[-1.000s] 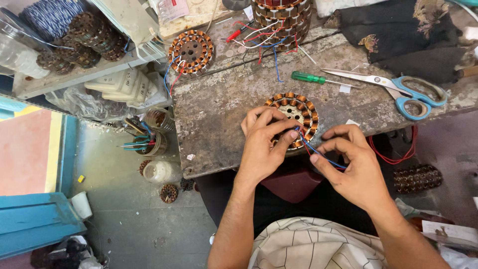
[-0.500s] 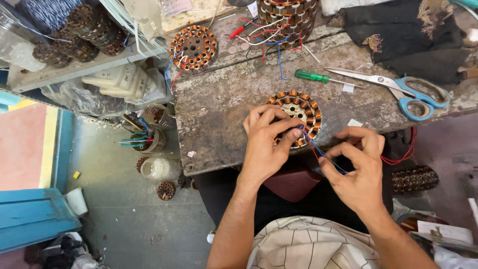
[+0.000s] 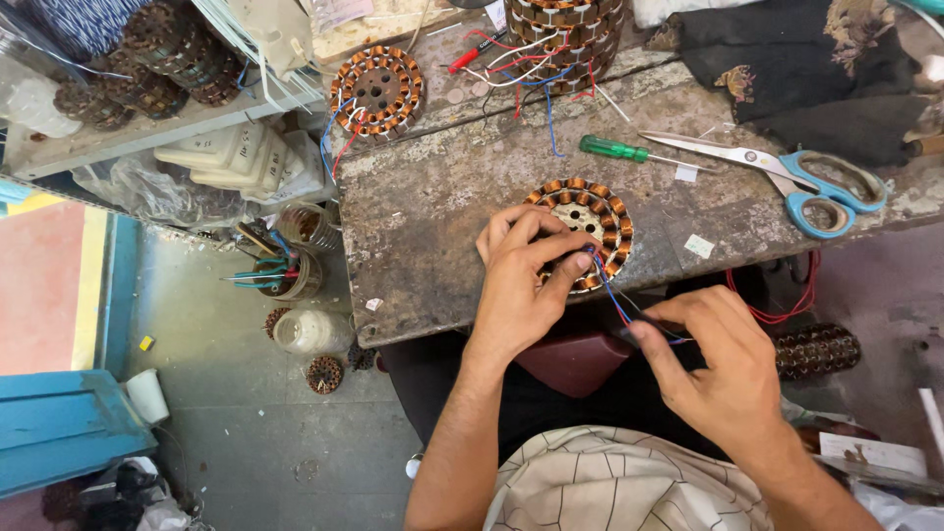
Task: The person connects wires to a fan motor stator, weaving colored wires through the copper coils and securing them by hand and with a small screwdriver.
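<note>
- The copper-wound stator [image 3: 582, 228] lies flat on the worn grey workbench [image 3: 433, 216], close to its near edge and about midway along it.
- The left hand [image 3: 516, 290] rests on the stator's near-left rim, fingers curled down onto the windings, index finger and thumb pinched together where a blue wire [image 3: 612, 295] leaves the coil.
- The right hand [image 3: 723, 369] hangs off the bench, just past the near edge and above the lap, thumb and fingers closed tight on the far end of that blue wire; a thin red lead runs alongside it.
- The wire stretches nearly taut between the two hands.
- A green-handled screwdriver [image 3: 615, 149] lies behind the stator, towards the far edge.
- Blue-handled scissors [image 3: 787, 177] lie toward the bench's right end, blades pointing at the screwdriver.
- A second stator [image 3: 379, 90], trailing red, blue and white leads, sits near the far-left corner.
- A stack of stators [image 3: 565, 34] stands at the far edge, loose coloured leads spilling from it.
- A dark cloth [image 3: 796, 74] is bunched at the far-right corner.
- On the floor left of the bench stands a jar of tools [image 3: 285, 270].
</note>
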